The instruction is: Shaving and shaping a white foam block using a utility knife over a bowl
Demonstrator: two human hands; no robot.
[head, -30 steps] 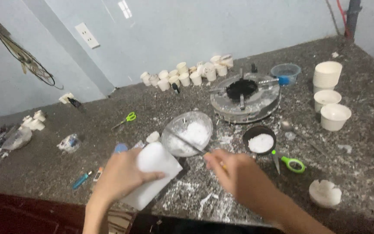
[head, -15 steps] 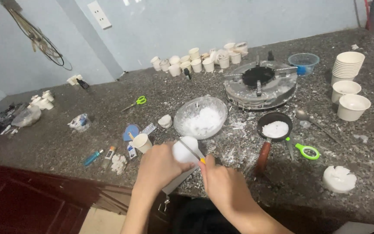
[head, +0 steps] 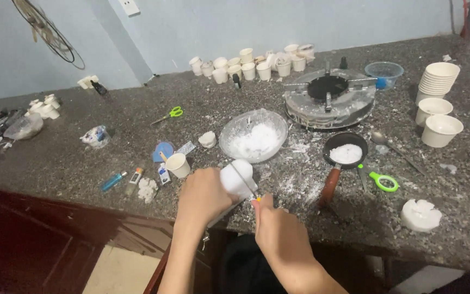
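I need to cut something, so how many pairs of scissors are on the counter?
2. One pair of scissors with green handles lies at the back left. The other green-handled pair lies right of the small pan. More may be hidden among the clutter.

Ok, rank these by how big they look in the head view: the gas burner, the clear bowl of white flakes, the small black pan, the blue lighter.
Largest to smallest as they look:
1. Gas burner
2. Clear bowl of white flakes
3. Small black pan, counting its wooden handle; its round pan part alone is clearly smaller than the bowl
4. Blue lighter
The burner sits farthest away, so its lead is safe.
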